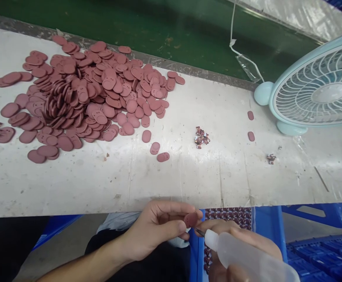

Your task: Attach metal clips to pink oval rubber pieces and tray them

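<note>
- Head view, the hands: the left hand (159, 229) is held below the near edge of the table (188, 184), over the person's lap. Its thumb and fingertips are closed on one small reddish-brown oval piece (191, 219), which stands nearly on edge with a broad face turned toward the other hand.
- Head view, the bottle: the right hand (241, 250) is wrapped around a clear plastic squeeze bottle (247, 256). The bottle's long axis runs from lower right up to upper left, and its thin nozzle tip (199, 232) sits just below and to the right of the held piece, very close to it; whether tip and piece touch, I cannot tell.
- Head view, the relation that matters: the piece lies up and to the left of the nozzle, straight along the line of the bottle, so the two hands meet almost fingertip to fingertip at the table's edge.
- Head view, the table: a large heap of like oval pieces (80, 98) lies at the far left, well apart from both hands, with the left hand the nearer one. A few loose pieces (155, 148) trail out from the heap toward the middle.
- Head view, the rest: a small cluster of shiny scraps (202, 138) lies mid-table, a pale blue fan (317, 88) stands at the right, and a blue crate (265, 223) holding patterned sheets sits under the table by the right hand.
</note>
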`<state>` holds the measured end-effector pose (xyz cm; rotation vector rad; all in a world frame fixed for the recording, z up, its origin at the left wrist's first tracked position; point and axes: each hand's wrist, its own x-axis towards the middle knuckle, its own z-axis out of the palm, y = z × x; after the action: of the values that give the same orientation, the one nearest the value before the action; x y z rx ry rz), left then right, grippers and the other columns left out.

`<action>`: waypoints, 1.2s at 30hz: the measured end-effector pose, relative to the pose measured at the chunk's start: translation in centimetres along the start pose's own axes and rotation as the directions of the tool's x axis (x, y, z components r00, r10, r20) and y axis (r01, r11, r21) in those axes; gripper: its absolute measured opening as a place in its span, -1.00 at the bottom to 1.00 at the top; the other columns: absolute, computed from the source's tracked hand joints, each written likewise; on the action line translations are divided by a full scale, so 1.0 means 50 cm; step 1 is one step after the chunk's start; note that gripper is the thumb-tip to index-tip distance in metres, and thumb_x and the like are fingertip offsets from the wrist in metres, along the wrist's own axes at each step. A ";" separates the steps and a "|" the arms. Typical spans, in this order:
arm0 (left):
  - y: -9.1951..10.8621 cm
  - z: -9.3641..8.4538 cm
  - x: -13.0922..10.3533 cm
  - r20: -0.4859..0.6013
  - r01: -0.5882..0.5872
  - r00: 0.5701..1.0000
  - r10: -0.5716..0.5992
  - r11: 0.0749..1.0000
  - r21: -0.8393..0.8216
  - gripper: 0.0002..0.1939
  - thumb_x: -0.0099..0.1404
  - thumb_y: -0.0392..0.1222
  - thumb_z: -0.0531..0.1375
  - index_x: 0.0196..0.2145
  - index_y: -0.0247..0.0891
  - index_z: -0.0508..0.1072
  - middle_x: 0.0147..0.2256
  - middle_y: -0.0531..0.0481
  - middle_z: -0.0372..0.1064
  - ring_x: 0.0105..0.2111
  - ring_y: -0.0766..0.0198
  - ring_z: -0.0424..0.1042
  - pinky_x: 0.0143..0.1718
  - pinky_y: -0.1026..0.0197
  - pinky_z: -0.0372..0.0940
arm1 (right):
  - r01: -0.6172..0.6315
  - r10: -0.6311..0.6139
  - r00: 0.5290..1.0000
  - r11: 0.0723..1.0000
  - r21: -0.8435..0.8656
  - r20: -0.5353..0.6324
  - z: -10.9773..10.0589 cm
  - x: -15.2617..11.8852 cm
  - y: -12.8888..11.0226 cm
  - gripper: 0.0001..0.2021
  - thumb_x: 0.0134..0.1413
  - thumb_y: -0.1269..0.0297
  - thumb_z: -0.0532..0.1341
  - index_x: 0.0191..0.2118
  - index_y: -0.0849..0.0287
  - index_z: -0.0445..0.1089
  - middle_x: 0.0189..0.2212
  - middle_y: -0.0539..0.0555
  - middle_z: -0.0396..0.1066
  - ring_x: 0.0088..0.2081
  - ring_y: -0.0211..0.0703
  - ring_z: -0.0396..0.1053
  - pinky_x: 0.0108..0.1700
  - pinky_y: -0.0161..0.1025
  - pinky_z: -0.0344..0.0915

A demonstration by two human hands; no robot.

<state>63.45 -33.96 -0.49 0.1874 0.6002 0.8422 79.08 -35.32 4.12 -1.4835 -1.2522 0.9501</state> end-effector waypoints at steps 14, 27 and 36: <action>0.034 -0.004 -0.023 -0.089 -0.107 0.989 0.116 0.990 0.096 -0.74 0.27 -0.13 0.40 -0.08 -0.13 0.65 -0.04 -0.15 0.61 -0.06 0.14 0.58 -0.20 0.29 0.44 | -0.651 -0.074 0.714 -0.438 0.620 0.696 -0.125 0.278 0.155 -0.61 0.14 0.70 0.12 0.00 0.16 0.33 -0.53 -0.13 0.22 -0.52 -0.32 0.39 -0.61 -0.51 0.42; 0.068 0.000 -0.054 -0.265 -0.111 0.957 0.119 0.993 0.045 -0.62 0.13 -0.01 0.49 -0.13 -0.20 0.65 -0.01 -0.25 0.60 -0.01 0.02 0.57 -0.20 0.22 0.37 | 0.381 -0.256 0.907 0.836 -0.395 0.335 0.030 0.307 0.060 -0.74 0.28 0.34 0.18 0.02 0.06 0.52 -0.10 0.19 0.40 -0.11 0.05 0.39 -0.18 -0.03 0.45; 0.066 -0.014 -0.057 -0.290 -0.127 0.948 0.132 0.991 0.036 -0.57 0.11 0.01 0.49 -0.11 -0.22 0.65 0.00 -0.27 0.59 -0.02 0.02 0.58 -0.23 0.25 0.36 | 0.630 -0.218 0.770 0.410 -0.660 0.600 0.008 0.322 0.054 -0.76 0.31 0.33 0.13 0.01 0.12 0.47 -0.18 0.19 0.40 -0.13 0.11 0.40 -0.19 -0.01 0.43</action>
<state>59.47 -33.99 1.43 0.1192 0.8798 1.0013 82.22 -19.47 1.58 -1.4863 -2.5642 0.2364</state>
